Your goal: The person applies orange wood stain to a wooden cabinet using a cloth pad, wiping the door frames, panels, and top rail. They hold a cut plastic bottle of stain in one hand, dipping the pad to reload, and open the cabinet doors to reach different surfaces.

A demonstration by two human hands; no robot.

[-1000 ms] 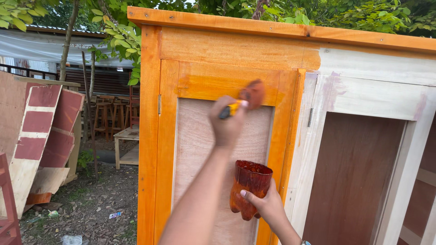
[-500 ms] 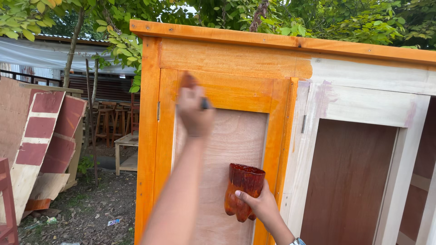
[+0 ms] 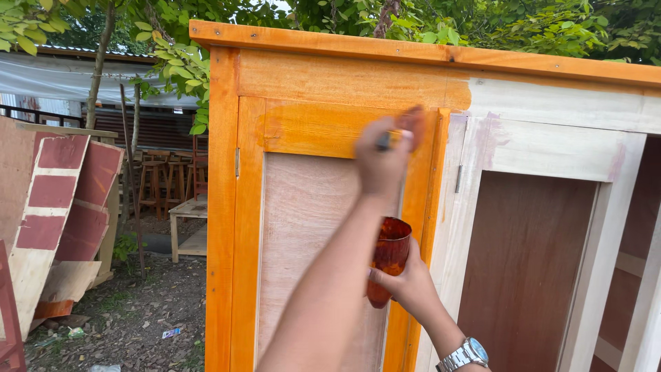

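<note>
1. Far left, red-and-pale board panels (image 3: 51,200) lean on the dirt, well apart from the work.
2. The wooden cabinet (image 3: 227,207) is stained orange across its left door frame; the door's inner panel is bare.
3. The left hand (image 3: 379,162) is closed around a brush (image 3: 411,124), blurred, with its bristles at the top right corner of the orange door. A loaded brush held this high could run or drip down the bare panel.
4. The right hand (image 3: 410,286) is wrapped around a reddish stain cup (image 3: 389,258), just below the brush. If the cup tilts, it could spill onto the wrist.
5. On the right, the pale unstained door (image 3: 551,148) is close enough to catch stray strokes.
</note>
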